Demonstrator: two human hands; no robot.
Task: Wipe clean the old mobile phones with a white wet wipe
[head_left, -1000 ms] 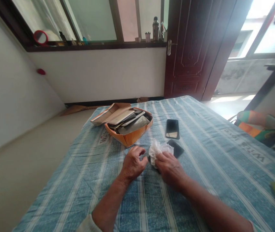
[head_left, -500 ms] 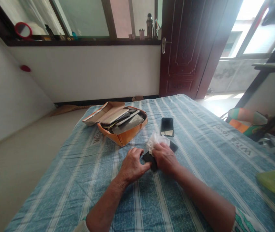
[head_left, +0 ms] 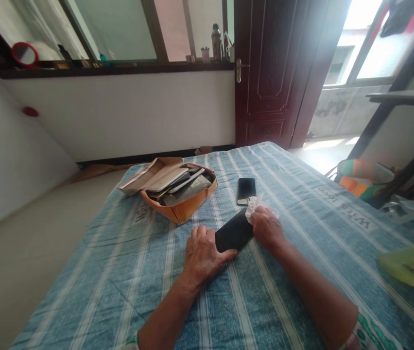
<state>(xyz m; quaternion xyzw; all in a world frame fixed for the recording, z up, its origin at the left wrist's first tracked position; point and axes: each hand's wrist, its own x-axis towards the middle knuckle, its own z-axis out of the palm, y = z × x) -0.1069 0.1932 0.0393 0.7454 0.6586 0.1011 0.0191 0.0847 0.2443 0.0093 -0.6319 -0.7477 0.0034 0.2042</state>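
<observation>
A black smartphone [head_left: 233, 232] lies at a slant on the striped blue cloth. My left hand [head_left: 204, 250] grips its near left end, thumb along the lower edge and fingers at the upper side. At the phone's far right end, my right hand [head_left: 267, 226] is closed on a crumpled white tissue [head_left: 254, 206], which touches the phone there. Just beyond the tissue a second phone [head_left: 246, 190] with a dark, shiny screen lies flat. To the left stands an open orange box [head_left: 185, 210] holding several phones and flat devices, its lid folded back.
The blue striped cloth [head_left: 127, 291] covers a bed-like surface. A yellow-green plastic item [head_left: 409, 262] lies at its right edge. Beyond are a dark red door [head_left: 268, 97] and a window ledge [head_left: 119, 70] with a thermos [head_left: 216, 43].
My right hand has moved the tissue rightward to the phone's far end, uncovering the middle of the phone. My left hand still holds the near end. The view has shifted slightly.
</observation>
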